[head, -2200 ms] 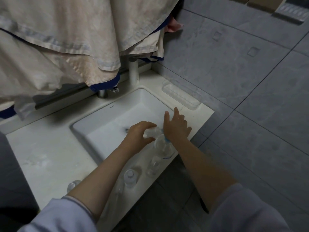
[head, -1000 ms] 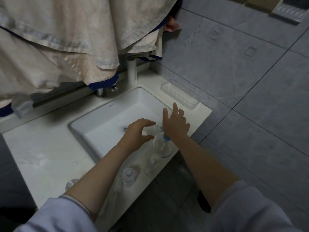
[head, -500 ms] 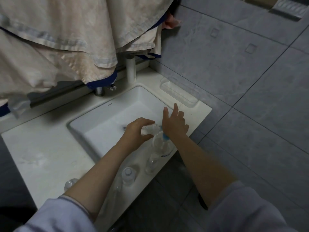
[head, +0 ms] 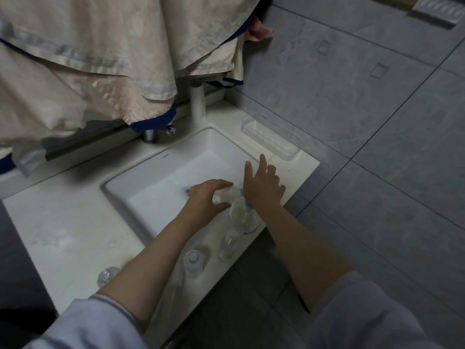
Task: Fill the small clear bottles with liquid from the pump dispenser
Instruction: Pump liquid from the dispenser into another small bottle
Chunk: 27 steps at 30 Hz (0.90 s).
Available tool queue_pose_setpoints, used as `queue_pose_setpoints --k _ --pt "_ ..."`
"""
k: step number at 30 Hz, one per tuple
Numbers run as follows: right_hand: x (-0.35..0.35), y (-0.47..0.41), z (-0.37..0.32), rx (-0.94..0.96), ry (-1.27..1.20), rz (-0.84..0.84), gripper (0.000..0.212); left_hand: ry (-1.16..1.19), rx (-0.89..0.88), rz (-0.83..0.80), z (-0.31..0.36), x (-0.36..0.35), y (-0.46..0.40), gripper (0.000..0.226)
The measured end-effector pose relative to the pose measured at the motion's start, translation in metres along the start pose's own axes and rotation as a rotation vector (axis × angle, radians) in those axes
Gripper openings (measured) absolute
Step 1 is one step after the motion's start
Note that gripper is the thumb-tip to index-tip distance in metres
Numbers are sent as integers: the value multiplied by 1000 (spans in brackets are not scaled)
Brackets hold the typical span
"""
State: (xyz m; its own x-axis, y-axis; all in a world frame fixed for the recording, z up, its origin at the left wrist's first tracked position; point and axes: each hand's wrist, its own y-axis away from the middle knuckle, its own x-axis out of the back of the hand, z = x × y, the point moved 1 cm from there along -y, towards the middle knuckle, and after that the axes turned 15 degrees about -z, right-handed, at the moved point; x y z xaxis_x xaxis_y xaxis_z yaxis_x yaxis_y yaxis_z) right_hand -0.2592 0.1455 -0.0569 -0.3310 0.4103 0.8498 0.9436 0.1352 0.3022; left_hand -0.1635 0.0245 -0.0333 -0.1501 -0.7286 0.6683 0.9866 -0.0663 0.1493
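Observation:
My left hand (head: 205, 197) grips a small clear bottle (head: 227, 195) tilted on its side over the white sink (head: 161, 172), right at the head of the pump dispenser (head: 242, 217). The dispenser is a clear bottle with a blue pump top, standing on the front rim of the sink counter. My right hand (head: 263, 186) presses down on the pump head with its palm, fingers straight and spread. More small clear bottles (head: 193, 260) (head: 229, 244) (head: 107, 275) stand along the counter's front edge, partly behind my left forearm.
Beige cloth (head: 100, 59) hangs over the back of the sink and hides most of the tap (head: 151, 134). A clear soap tray (head: 270, 138) lies at the counter's right back corner. The counter edge (head: 289, 197) drops to a grey tiled floor (head: 377, 172) on the right.
Both hands stay at the pump head with the small bottle against it; only slight shifts of the hands and of my view.

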Motion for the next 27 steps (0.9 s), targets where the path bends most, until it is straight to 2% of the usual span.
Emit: queue_pose_setpoints --k 18,23,27 --pt "1 1 -1 -5 34 -17 67 -21 -73 64 -11 -8 -7 41" --pt "8 1 -3 39 66 44 66 -28 -68 63 -12 -6 -8 41" --pt "2 0 -1 5 34 4 63 -9 -79 64 -14 -9 -9 42"
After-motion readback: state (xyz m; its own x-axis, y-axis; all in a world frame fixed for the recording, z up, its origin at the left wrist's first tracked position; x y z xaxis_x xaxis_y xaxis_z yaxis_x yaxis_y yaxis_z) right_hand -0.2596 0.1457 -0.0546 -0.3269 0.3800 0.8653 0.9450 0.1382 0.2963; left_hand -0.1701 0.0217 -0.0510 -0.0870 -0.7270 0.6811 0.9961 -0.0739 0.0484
